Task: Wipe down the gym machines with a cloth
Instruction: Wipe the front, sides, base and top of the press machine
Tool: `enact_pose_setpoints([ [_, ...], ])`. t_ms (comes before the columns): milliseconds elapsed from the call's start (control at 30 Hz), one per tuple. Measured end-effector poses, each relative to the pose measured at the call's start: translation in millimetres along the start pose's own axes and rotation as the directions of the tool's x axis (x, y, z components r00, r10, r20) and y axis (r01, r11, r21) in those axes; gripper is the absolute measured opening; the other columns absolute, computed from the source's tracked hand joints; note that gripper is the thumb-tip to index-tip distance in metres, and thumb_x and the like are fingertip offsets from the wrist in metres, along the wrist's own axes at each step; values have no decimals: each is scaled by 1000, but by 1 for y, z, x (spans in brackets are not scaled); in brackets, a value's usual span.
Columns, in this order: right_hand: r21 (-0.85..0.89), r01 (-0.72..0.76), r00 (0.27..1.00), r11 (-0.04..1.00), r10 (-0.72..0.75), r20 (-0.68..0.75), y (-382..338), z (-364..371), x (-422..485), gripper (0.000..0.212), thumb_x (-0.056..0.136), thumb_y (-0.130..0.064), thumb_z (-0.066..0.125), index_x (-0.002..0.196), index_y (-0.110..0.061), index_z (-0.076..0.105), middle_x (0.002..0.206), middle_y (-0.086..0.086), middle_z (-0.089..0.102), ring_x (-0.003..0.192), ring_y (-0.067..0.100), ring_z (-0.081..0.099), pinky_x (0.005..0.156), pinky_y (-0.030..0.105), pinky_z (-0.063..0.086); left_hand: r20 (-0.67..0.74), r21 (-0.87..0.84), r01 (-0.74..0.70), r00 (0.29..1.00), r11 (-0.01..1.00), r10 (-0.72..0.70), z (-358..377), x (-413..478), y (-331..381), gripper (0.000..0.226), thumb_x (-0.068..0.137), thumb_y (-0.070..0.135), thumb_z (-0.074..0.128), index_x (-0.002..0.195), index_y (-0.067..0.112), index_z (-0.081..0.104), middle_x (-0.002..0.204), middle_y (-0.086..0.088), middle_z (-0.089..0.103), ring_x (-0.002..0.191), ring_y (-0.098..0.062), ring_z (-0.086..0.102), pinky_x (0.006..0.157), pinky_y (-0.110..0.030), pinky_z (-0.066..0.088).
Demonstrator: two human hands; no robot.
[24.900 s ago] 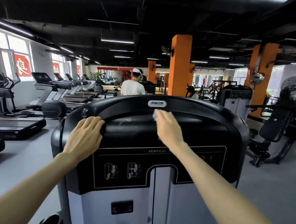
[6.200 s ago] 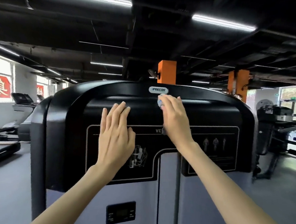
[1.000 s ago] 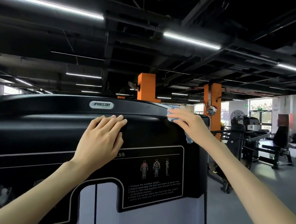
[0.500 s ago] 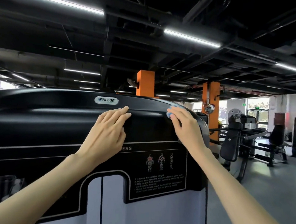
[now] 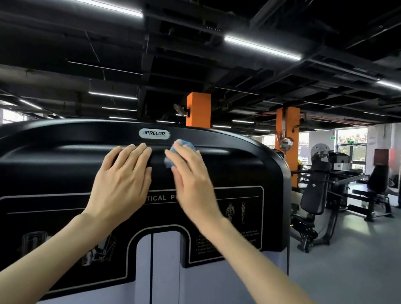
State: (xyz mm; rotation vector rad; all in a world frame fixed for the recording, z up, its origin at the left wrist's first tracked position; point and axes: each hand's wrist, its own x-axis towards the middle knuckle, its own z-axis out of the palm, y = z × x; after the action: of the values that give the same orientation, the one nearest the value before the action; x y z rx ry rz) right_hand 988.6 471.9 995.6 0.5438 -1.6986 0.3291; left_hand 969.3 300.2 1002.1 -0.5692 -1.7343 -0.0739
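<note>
blue cloth point(image 5: 181, 146), bunched against black machine point(image 5: 54, 165)

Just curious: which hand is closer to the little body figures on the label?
Right. The right hand sits just up-left of the body figures; the left hand lies farther left.

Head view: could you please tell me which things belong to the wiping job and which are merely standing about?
In the job: blue cloth, Precor machine, right hand pressing the cloth, left hand flat on the machine.
Standing about: orange pillar, bench machine at right.
</note>
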Motion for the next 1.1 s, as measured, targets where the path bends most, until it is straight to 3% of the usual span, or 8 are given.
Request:
enact_pose_setpoints([
  [67, -52, 21, 1000, 998, -20, 10, 33, -23, -11, 38, 97, -14, 48, 133, -7, 57, 140, 8, 52, 134, 19, 44, 115, 42, 34, -2, 10, -8, 1000, 1000, 8, 0, -2, -2, 46, 100, 25, 34, 131, -1, 56, 134, -15, 59, 123, -33, 56, 109, -44, 33],
  [233, -201, -314, 937, 928, 270, -220, 114, -73, -43, 39, 100, -13, 43, 137, -7, 51, 146, 8, 44, 139, 23, 38, 108, 51, 41, -30, 2, 31, 999, 1000, -31, 2, -1, 5, 45, 99, 24, 34, 129, -1, 58, 132, -16, 60, 123, -33, 55, 110, -44, 33],
  [367, -70, -490, 810, 869, 425, -405, 72, -29, -37, 43, 99, -6, 38, 141, -6, 47, 154, 8, 34, 147, 25, 23, 113, 49, 36, -60, -13, 70, 996, 997, -70, 2, 0, 9, 41, 98, 22, 38, 125, 0, 59, 129, -15, 62, 121, -33, 56, 107, -44, 34],
  [567, -5, -222, 946, 975, 215, -241, -25, 31, -44, 44, 101, -5, 42, 145, -4, 42, 157, 11, 29, 149, 25, 17, 121, 43, 20, -73, 21, 66, 995, 998, -65, 4, 0, 10, 42, 99, 22, 35, 126, -1, 58, 129, -16, 61, 120, -34, 56, 107, -45, 35],
  [733, -191, 69, 998, 979, -68, 11, 12, 1, -59, 50, 98, -11, 42, 147, -18, 35, 157, 6, 26, 148, 22, 21, 122, 38, 14, -83, 34, 58, 995, 998, -55, 4, -2, 9, 42, 101, 23, 34, 128, 0, 57, 130, -16, 61, 122, -33, 55, 108, -45, 35],
  [900, -214, -222, 964, 951, 182, -194, 96, -50, -80, 43, 100, -9, 36, 143, -13, 37, 157, 7, 25, 146, 27, 24, 122, 41, 14, -81, 55, 65, 995, 996, -61, 4, -2, 11, 43, 102, 24, 29, 127, 0, 56, 128, -15, 61, 121, -33, 54, 109, -45, 34],
  [1000, 16, -356, 890, 934, 344, -300, 101, -52, -83, 40, 101, -17, 35, 139, -8, 42, 158, 7, 24, 149, 23, 18, 117, 53, 26, -73, 59, 72, 995, 996, -67, 5, -1, 11, 43, 102, 24, 29, 127, 0, 55, 128, -15, 60, 121, -33, 53, 108, -45, 34],
  [1100, 175, -324, 845, 930, 368, -387, 56, -22, -76, 36, 100, -30, 42, 119, -3, 56, 154, 5, 34, 147, 19, 23, 117, 41, 29, -71, 65, 78, 995, 995, -73, 5, 0, 12, 43, 102, 24, 29, 126, 0, 54, 128, -16, 59, 121, -34, 52, 108, -45, 33],
])
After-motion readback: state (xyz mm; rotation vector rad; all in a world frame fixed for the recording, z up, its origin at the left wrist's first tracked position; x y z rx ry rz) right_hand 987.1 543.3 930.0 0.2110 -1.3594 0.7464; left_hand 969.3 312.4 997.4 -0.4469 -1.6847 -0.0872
